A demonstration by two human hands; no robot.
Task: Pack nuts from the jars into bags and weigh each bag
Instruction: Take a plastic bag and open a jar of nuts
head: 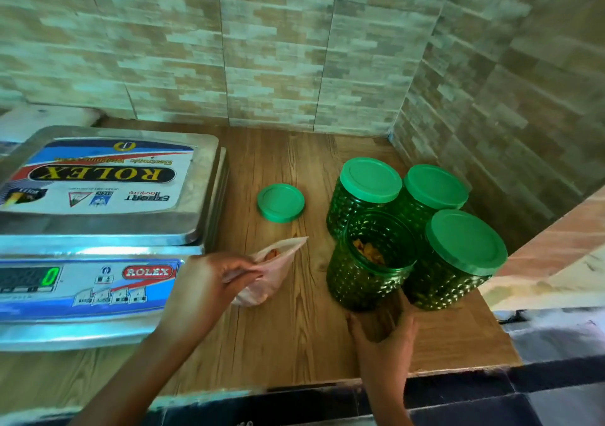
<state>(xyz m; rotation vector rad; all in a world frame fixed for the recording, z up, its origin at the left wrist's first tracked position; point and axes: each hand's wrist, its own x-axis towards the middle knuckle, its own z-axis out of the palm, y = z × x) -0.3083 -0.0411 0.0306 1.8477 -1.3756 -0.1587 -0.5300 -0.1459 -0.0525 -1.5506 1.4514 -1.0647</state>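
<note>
The scale [98,196] sits left, reading zero, close enough that a filled bag can go straight onto it; the three lidded jars [435,190] bunch far right, out of my way, while my right hand [386,330] curls round the near foot of the open jar [370,262], I judge to steady it. My left hand [209,281] pinches the bag [271,272] by its mouth, between scale and jar, holding it agape; the loose lid [281,202] lies parked beyond
</note>
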